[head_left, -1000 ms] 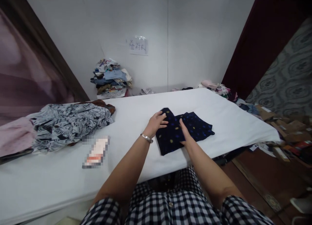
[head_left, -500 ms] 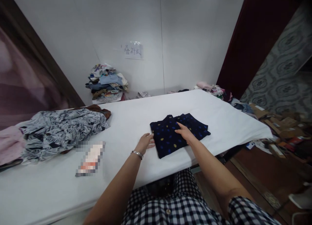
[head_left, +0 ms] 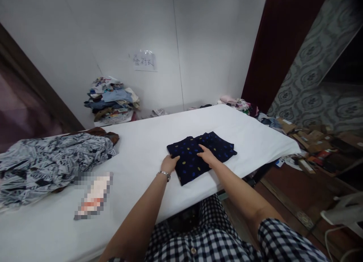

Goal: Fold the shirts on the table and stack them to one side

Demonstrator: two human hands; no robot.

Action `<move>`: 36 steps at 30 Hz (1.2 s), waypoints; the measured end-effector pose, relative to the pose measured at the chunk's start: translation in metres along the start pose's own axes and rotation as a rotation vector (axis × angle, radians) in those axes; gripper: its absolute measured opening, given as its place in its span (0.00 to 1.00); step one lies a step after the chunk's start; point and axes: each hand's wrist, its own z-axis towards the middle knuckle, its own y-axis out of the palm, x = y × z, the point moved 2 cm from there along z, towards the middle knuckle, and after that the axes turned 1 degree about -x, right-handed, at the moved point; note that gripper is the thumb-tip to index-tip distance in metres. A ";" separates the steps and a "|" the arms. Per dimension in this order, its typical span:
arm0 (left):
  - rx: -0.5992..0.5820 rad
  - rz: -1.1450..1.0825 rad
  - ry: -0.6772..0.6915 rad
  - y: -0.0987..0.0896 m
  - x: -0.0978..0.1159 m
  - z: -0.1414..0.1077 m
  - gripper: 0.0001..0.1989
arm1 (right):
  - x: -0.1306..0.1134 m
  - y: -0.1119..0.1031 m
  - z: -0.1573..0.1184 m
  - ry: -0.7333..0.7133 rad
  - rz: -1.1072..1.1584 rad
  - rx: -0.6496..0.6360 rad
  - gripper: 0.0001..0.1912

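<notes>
A dark navy garment point(head_left: 195, 167) with blue and yellow spots lies partly folded on the white-covered table point(head_left: 141, 141). At its left edge is my left hand point(head_left: 170, 164), wearing a bracelet; the thumb lies on top of the cloth and the other fingers are hidden at or under the edge. My right hand point(head_left: 206, 155) rests on the middle of the garment, its fingers apart, where the folded part meets the part spread out to the right.
Black-and-white patterned clothing point(head_left: 62, 159) is heaped at the left, with a pixelated item point(head_left: 95, 195) in front of it. A stack of clothes point(head_left: 113, 99) stands by the wall. Boxes point(head_left: 317, 141) and clutter lie beyond the table's right end.
My left hand has moved from beside the garment onto its left edge, and its thumb now overlaps the cloth. My right hand stays on the garment. The whole view has shifted slightly.
</notes>
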 end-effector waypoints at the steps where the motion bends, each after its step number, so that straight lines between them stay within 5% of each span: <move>1: 0.011 0.002 0.023 0.001 0.001 0.002 0.24 | 0.001 0.000 0.001 -0.032 0.002 0.004 0.34; 7: 0.079 0.034 0.122 -0.001 -0.007 0.003 0.21 | 0.008 -0.005 -0.003 -0.150 -0.234 0.019 0.33; 12: 0.088 0.104 0.101 -0.002 -0.017 0.003 0.19 | 0.003 0.000 -0.027 -0.425 -0.590 -0.020 0.29; 16: 0.087 0.116 0.113 -0.001 -0.019 0.007 0.20 | 0.010 0.005 -0.040 -0.400 -0.728 -0.142 0.28; 23: 0.087 0.076 0.122 0.000 -0.024 0.010 0.21 | 0.022 -0.014 -0.061 -0.416 -0.695 0.035 0.24; 30: 0.106 0.034 0.169 0.002 -0.009 0.005 0.19 | 0.011 -0.012 -0.056 -0.293 -0.615 0.022 0.28; 36: 0.229 0.096 0.268 -0.035 0.027 0.020 0.21 | 0.002 0.018 -0.041 -0.350 -0.539 -0.070 0.29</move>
